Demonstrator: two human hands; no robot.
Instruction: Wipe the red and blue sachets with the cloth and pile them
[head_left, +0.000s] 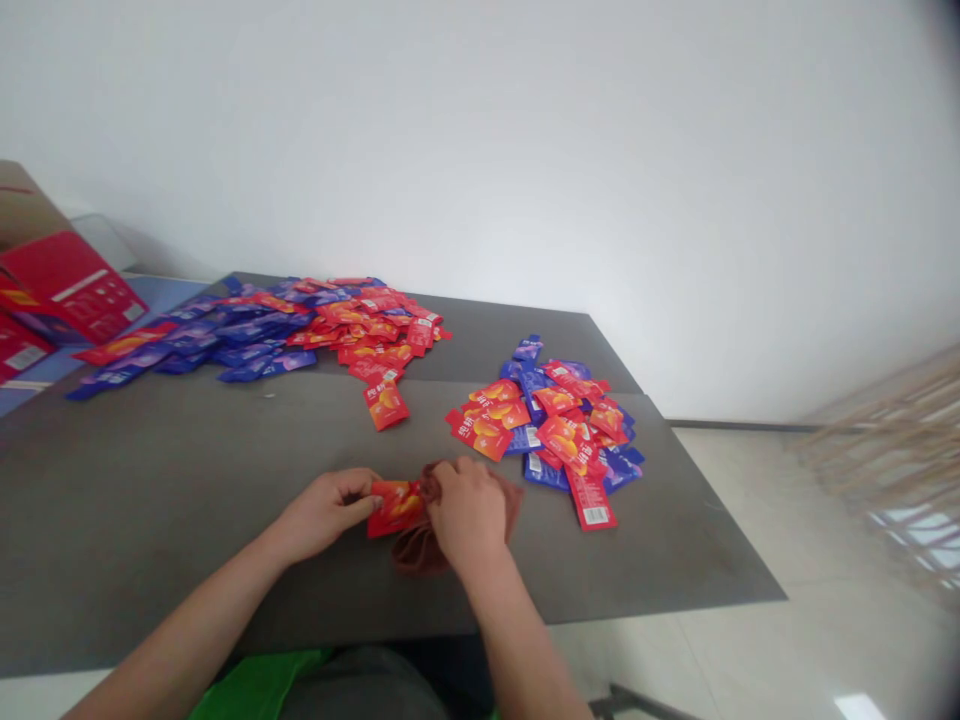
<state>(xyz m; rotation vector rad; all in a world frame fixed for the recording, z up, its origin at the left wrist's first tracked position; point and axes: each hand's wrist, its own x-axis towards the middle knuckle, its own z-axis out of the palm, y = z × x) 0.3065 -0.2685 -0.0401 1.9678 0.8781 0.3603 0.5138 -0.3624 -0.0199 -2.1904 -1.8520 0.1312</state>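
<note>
Near the front of the grey table, my left hand (328,510) pinches the left edge of a red pouch (391,507) printed with orange fruit. My right hand (469,508) is closed on a bunched brown cloth (421,552), which presses against the pouch's right end and hides it. Parts of the cloth spread out beneath and to the right of that hand. One single red pouch (386,403) lies ahead of my hands, at the tip of the far pile.
To the right lies a mixed heap of red and blue pouches (562,430). A larger pile of red and blue pouches (255,330) spreads across the back left. A red cardboard box (75,285) stands at the far left. The table (697,560) meets a white wall behind.
</note>
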